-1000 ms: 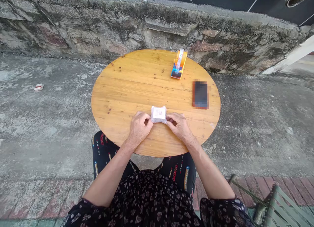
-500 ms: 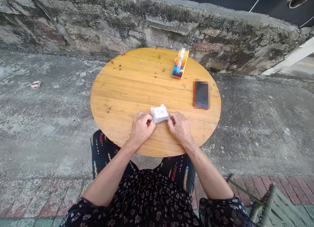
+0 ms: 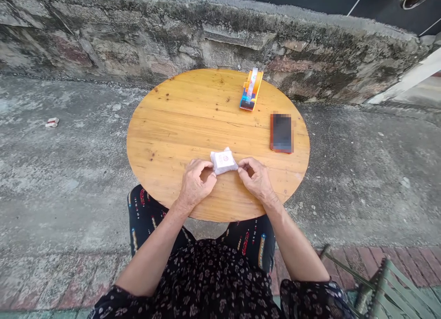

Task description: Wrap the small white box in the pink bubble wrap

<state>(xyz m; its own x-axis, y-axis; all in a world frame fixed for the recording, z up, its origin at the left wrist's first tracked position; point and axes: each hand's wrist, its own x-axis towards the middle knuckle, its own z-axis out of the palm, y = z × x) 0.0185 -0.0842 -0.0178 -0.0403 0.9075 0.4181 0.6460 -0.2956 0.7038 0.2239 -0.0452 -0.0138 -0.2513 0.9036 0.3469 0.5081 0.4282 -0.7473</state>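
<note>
A small pale wrapped packet (image 3: 224,161) with a white printed label lies near the front edge of the round wooden table (image 3: 179,135). At its left side, my left hand (image 3: 198,181) has thumb and fingers parted, the tips beside the packet's left edge. My right hand (image 3: 254,177) is at the opposite end, thumb and forefinger closed on the packet's right corner.
An orange and blue tape dispenser (image 3: 251,91) stands at the back right of the table. Below it lies a blurred dark flat object (image 3: 281,133) with a red edge. Behind the table runs a stone wall (image 3: 227,43); a green chair (image 3: 389,287) is at lower right.
My left thumb and fingers have spread apart from their pinch. My right hand has shifted slightly right, with a wider gap inside its curled fingers. The packet has barely moved.
</note>
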